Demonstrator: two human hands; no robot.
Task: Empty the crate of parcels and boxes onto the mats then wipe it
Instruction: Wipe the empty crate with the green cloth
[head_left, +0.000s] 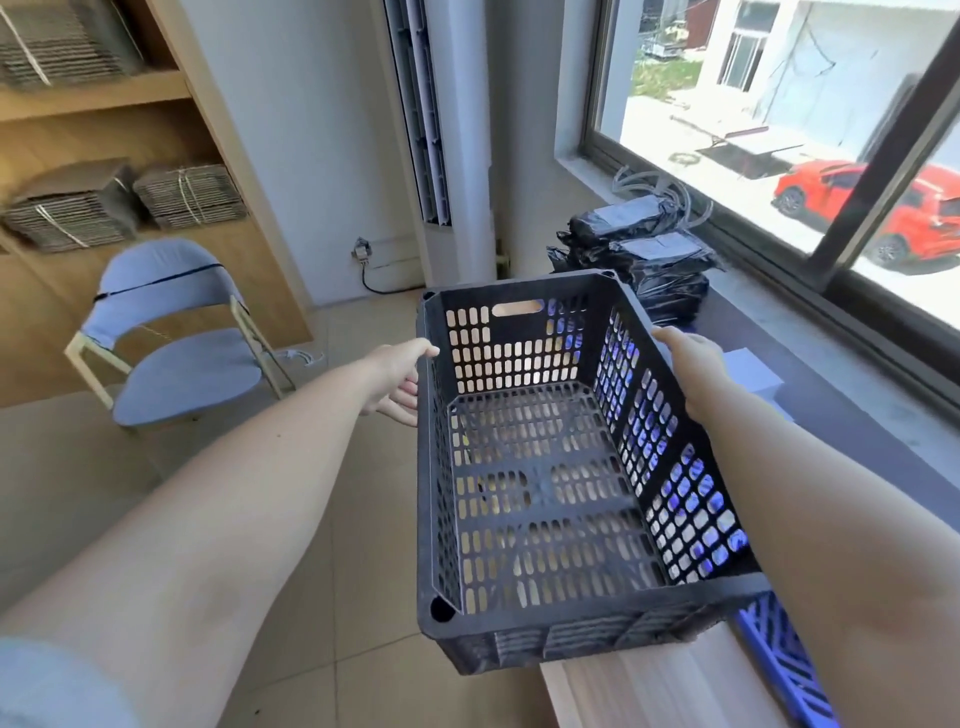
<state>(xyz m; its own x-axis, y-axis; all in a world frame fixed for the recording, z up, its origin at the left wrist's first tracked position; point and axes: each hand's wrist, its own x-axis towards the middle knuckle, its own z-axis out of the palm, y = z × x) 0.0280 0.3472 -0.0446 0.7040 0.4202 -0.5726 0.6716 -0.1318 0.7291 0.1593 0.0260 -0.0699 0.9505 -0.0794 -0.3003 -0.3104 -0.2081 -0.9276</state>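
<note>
A: Material and shape of the crate (545, 499) to be recorded.

B: Black rigid plastic, rectangular, walls and floor perforated with rounded slots; a handle slot is cut in the far wall. Nothing is seen inside. It is held up at the edge of a pale wooden ledge (649, 691), partly over the tiled floor (291, 613) (contact with the ledge cannot be told).

A: Hands?

B: The left hand (402, 382) is hooked on the left rim, thumb on top, fingers curled against the outer wall. The right hand (693, 358) is laid over the right rim; its fingers are hidden, so closure cannot be told. Both forearms are stretched forward.

A: Surroundings?

B: Glossy black wrapped parcels (644, 260) are stacked on the windowsill beyond the crate; a blue padded chair (171, 343) stands at left.
</note>
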